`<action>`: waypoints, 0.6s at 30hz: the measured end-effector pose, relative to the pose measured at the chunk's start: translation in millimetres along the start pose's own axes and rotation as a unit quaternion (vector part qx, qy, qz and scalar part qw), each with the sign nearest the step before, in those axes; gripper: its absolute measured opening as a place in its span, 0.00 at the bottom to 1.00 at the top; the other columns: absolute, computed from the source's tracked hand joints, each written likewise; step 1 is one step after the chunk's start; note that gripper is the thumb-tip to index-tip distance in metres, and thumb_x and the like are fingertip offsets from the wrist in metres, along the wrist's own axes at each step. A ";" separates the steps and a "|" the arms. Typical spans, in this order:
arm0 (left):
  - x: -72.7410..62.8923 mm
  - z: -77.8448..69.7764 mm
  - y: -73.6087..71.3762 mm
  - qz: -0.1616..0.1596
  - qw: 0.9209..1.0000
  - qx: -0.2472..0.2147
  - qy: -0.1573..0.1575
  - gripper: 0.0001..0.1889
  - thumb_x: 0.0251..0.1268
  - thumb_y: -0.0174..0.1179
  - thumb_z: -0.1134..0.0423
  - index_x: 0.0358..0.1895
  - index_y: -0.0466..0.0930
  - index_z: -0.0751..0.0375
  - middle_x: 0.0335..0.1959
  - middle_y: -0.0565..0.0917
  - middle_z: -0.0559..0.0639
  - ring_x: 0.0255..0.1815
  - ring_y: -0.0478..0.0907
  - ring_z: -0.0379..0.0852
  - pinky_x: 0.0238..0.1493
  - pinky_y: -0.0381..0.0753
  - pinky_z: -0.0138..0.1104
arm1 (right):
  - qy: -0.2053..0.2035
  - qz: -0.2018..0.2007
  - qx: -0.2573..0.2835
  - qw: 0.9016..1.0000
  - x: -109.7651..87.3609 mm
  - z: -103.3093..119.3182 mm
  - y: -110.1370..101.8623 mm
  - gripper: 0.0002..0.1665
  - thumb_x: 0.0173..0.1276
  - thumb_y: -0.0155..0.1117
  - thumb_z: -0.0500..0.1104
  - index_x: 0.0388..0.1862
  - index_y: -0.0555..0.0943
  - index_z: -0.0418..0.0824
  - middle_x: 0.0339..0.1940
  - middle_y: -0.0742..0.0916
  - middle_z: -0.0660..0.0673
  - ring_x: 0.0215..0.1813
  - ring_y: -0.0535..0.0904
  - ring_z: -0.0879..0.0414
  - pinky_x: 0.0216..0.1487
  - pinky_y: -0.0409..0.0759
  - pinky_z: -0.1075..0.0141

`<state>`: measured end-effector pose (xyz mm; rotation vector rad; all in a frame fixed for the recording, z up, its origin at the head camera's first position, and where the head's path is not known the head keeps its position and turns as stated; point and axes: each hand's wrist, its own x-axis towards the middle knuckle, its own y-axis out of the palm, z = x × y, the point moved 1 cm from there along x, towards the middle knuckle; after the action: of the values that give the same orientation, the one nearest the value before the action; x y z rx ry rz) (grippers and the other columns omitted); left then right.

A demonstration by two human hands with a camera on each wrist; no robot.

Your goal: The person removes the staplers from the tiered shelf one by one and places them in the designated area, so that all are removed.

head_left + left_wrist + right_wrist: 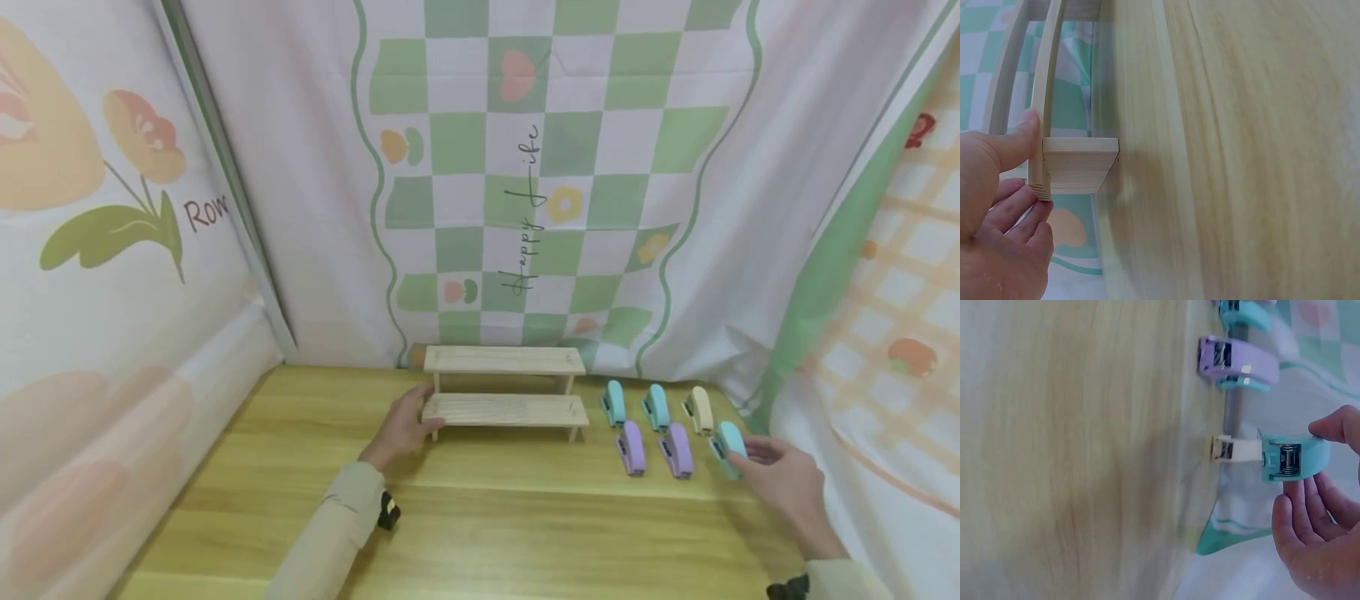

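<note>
At the right, my right hand [783, 483] pinches a teal stapler [727, 450] between thumb and fingers. The right wrist view shows this stapler [1291, 457] raised off the table, with its spring end facing the camera. Left of it stand a cream stapler [699, 410], two more teal staplers [614, 404] and two purple staplers [632, 448]. My left hand [402, 429] grips the left end of the lower step of a two-step wooden stand [504, 410]. In the left wrist view the thumb lies on top of the board [1040, 125] and the fingers are underneath.
The wood-grain table [480, 517] runs back to a white and green checked cloth [517, 208] just behind the stand. Printed cloths also hang at the left [112, 333] and right [900, 333]. The standing staplers form two rows right of the stand.
</note>
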<state>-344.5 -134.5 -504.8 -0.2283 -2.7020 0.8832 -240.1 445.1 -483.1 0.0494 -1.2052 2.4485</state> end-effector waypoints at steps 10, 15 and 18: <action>-0.3 -2.2 -0.6 0.002 1.000 0.012 0.002 0.36 0.69 0.71 0.64 0.76 0.67 0.72 0.75 0.74 0.69 0.78 0.69 0.68 0.81 0.68 0.59 | 0.075 0.059 0.034 0.995 13.3 -19.5 10.2 0.46 0.71 0.71 0.64 0.71 0.76 0.30 0.59 0.89 0.29 0.43 0.82 0.63 0.60 0.78 0.37; -1.0 -2.8 -0.4 0.002 1.000 0.008 -0.003 0.36 0.69 0.71 0.64 0.76 0.67 0.72 0.76 0.73 0.68 0.79 0.68 0.68 0.82 0.67 0.59 | 0.080 0.058 0.031 0.995 18.5 -23.3 17.6 0.44 0.71 0.71 0.62 0.70 0.77 0.30 0.58 0.89 0.29 0.52 0.87 0.40 0.59 0.78 0.36; -0.6 -2.9 -0.4 0.001 1.000 0.006 -0.008 0.36 0.69 0.71 0.64 0.77 0.66 0.71 0.76 0.73 0.68 0.79 0.68 0.67 0.82 0.67 0.58 | 0.088 0.055 0.024 0.994 21.9 -24.2 20.7 0.43 0.70 0.72 0.61 0.69 0.77 0.30 0.57 0.89 0.30 0.56 0.85 0.33 0.59 0.78 0.37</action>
<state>-343.0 -133.3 -502.5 -0.2214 -2.7110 0.9056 -264.4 459.9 -509.2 -0.2200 -1.0983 2.5156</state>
